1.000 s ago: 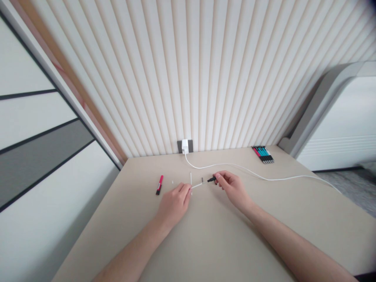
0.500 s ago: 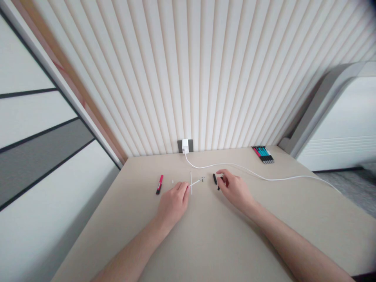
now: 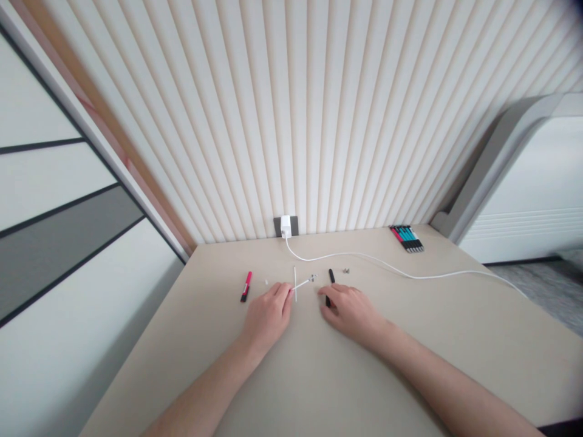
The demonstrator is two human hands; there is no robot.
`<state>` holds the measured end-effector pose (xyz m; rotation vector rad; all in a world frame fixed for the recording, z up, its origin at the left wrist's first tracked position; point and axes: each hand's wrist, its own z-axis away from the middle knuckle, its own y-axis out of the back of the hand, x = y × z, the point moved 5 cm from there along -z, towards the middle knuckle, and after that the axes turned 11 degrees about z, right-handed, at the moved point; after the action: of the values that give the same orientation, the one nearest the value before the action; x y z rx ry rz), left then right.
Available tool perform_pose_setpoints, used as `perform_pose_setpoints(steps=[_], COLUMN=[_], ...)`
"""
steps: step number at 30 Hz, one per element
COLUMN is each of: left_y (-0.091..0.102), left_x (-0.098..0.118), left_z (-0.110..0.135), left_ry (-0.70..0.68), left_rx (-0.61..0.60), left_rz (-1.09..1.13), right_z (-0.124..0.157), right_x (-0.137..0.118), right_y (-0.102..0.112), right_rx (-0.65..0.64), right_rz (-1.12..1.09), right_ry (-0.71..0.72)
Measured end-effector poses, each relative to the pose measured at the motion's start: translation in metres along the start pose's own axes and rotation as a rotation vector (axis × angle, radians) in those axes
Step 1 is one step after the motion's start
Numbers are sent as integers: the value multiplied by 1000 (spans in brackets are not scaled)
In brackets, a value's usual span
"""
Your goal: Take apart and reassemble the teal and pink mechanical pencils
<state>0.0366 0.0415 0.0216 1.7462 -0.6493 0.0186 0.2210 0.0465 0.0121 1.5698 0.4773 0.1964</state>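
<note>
My left hand (image 3: pixel 269 308) pinches the near end of a thin white stick (image 3: pixel 300 284) that looks like a pen refill. Its far end reaches small metallic bits (image 3: pixel 313 278) on the table. A second thin white stick (image 3: pixel 295 278) lies beneath it, crossing it. My right hand (image 3: pixel 350 308) is curled low over the table, thumb and fingers around a small black pen part (image 3: pixel 328 301), partly hidden. Just beyond those fingers lies another black pen piece (image 3: pixel 331 275). Small metallic pieces (image 3: pixel 347 271) rest to its right.
A pink-and-black pen (image 3: pixel 246 286) lies left, near a tiny clear piece (image 3: pixel 266 281). A white charger (image 3: pixel 285 226) sits in the wall socket, its cable (image 3: pixel 359 254) running right across the table (image 3: pixel 291 376). Several black, teal and pink pens (image 3: pixel 407 238) lie at the back right.
My right hand has moved left and slightly nearer me, the small black part shifting with it. The metallic pieces at right have come into view. My left hand stays nearly still.
</note>
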Motion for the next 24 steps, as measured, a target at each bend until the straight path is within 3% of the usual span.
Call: perform_pose_setpoints(steps=[13,24], left_y=[0,-1], left_x=[2,2], left_z=[0,0], left_ry=[-16,-15], left_rx=[-12,-24], left_rz=[18,4], right_z=[-16,-19], right_x=[11,15], right_y=[-7,-5], right_rx=[104,122], right_rz=[272,310], right_ry=[-66,-147])
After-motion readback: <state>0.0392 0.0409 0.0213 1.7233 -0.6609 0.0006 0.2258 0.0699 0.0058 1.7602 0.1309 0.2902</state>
